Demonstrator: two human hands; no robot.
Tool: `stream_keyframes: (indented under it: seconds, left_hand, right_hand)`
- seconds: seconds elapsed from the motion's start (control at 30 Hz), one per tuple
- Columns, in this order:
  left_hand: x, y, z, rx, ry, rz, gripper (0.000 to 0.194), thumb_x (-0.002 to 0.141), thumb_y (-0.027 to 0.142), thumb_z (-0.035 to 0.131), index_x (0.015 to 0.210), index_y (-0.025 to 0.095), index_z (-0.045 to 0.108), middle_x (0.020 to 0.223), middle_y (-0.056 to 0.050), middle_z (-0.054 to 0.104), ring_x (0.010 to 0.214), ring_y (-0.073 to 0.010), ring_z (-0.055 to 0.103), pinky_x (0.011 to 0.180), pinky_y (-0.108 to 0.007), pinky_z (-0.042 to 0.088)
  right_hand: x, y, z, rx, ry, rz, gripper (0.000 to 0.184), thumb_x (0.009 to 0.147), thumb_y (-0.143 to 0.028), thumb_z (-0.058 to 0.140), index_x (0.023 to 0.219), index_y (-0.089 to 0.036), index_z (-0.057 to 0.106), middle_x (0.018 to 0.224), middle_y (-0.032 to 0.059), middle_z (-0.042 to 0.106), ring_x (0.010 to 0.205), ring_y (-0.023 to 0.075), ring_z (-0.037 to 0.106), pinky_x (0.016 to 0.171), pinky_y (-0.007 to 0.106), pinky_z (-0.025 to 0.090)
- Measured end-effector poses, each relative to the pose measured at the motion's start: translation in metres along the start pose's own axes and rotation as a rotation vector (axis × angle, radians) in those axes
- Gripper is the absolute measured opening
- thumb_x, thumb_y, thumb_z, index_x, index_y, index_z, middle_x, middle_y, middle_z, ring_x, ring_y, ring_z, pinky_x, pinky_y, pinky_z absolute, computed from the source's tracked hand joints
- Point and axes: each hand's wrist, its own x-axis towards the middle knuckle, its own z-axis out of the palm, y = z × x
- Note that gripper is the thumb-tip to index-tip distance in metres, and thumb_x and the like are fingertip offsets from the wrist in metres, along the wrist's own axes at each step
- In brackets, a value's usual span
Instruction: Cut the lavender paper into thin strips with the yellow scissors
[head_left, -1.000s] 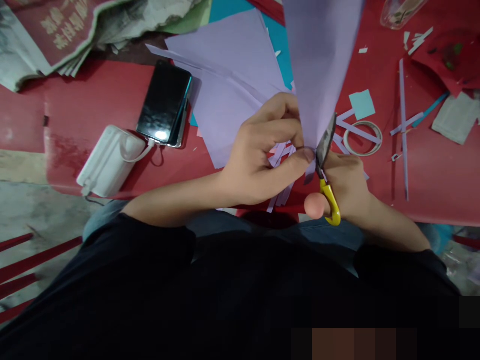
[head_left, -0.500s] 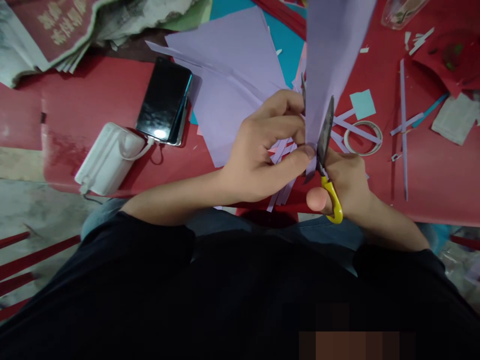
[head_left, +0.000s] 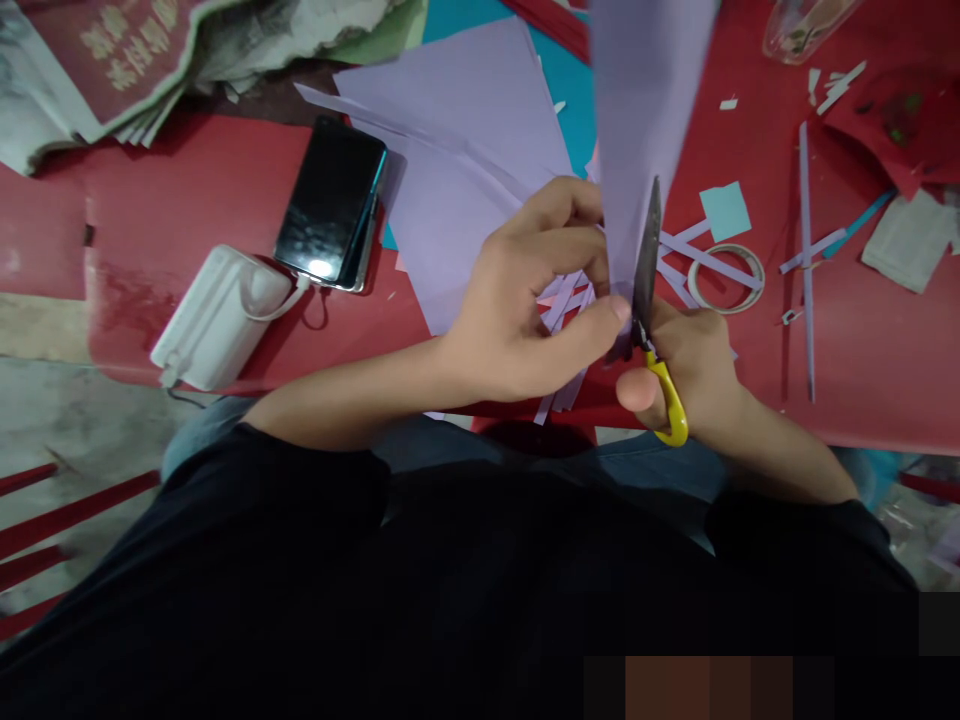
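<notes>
Right of centre in the frame, the left hand (head_left: 502, 315) is pinching the lower end of the long purple sheet (head_left: 649, 90), which is stretching towards the top edge, while the right hand (head_left: 701, 360) is gripping the scissors (head_left: 647, 265) almost parallel beside it, seemingly touching.

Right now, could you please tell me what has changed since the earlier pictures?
The visible blade of the scissors swung left, and the held purple sheet swayed right, then back left. The left hand and right hand kept their grips; the phone stayed put.
</notes>
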Motion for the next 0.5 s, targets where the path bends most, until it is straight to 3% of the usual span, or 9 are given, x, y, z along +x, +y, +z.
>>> stream_keyframes:
  seconds: [0.1,0.27,0.5]
  left_hand:
    - [0.005,0.009,-0.007,0.054,0.025,0.031,0.031,0.101,0.05,0.071,0.088,0.023,0.069,0.111,-0.012,0.066,0.103,-0.0278,0.07,0.088,-0.05,0.064]
    - [0.013,0.026,-0.019,0.104,-0.086,-0.233,0.021,0.108,0.026,0.061,0.088,0.023,0.064,0.121,-0.011,0.066,0.117,-0.0261,0.068,0.106,-0.053,0.061]
    - [0.016,0.027,-0.016,0.084,-0.078,-0.243,0.024,0.108,0.02,0.065,0.084,0.021,0.061,0.121,-0.01,0.066,0.114,-0.0211,0.068,0.105,-0.05,0.059]
  right_hand:
    - [-0.002,0.001,0.001,0.025,-0.028,0.026,0.096,0.097,-0.098,0.022,0.105,-0.016,0.071,0.056,-0.0017,0.055,0.046,0.0148,0.049,0.049,0.031,0.034]
    - [-0.003,0.002,0.0,0.056,-0.101,0.093,0.105,0.091,-0.103,0.017,0.11,-0.017,0.073,0.061,0.0039,0.065,0.054,0.022,0.065,0.053,0.035,0.043]
    - [-0.004,0.0,0.0,0.026,-0.091,0.125,0.103,0.09,-0.103,0.014,0.108,-0.02,0.071,0.059,0.0035,0.063,0.056,0.0235,0.068,0.054,0.036,0.047]
